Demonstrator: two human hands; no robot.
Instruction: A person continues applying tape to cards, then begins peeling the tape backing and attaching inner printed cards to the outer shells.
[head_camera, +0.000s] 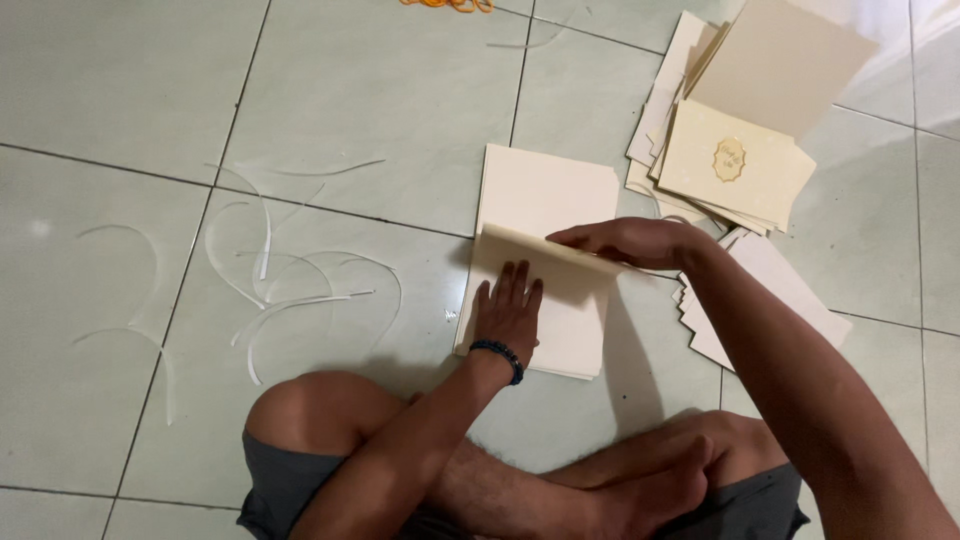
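Observation:
A cream folded card lies on the tiled floor in front of me, its near flap raised. My left hand, with a dark bead bracelet at the wrist, presses flat on the card's lower panel. The fingers of my right hand rest along the raised fold edge, pushing it down. Neither hand grips anything.
A stack of cream cards with a gold emblem lies at the back right, more cards beside my right arm. Thin white paper strips curl on the floor to the left. My crossed legs fill the bottom edge.

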